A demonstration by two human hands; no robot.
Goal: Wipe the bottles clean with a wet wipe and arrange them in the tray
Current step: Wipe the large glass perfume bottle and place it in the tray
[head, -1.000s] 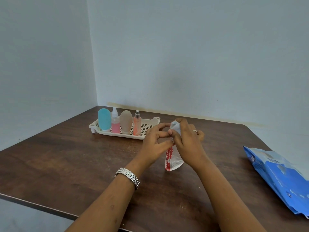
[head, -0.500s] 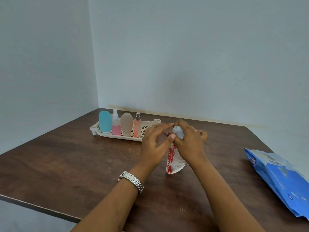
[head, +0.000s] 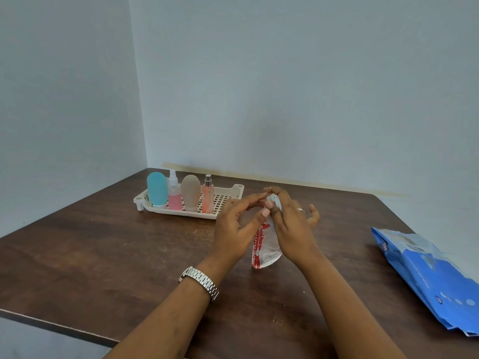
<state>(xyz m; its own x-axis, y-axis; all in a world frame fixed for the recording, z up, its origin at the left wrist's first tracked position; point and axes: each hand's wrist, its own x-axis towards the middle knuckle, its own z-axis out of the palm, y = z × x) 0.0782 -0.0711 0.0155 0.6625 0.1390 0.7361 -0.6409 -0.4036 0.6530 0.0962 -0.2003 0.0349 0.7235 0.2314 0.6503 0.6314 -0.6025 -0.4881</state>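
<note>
Spread wider now, right hand (head: pixel 293 229) pinches wipe (head: pixel 275 199) on bottle (head: pixel 267 247), left hand (head: pixel 233 229) grips bottle, near tray (head: pixel 233 190) edge.

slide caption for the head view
Left hand holds a red-printed bottle, right hand pinches a wet wipe on it; four bottles stand in the tray.

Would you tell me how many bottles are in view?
5. Four stand in the tray: blue bottle, pink spray bottle, beige bottle, peach spray bottle. The red-printed bottle is between left hand and right hand.
</note>
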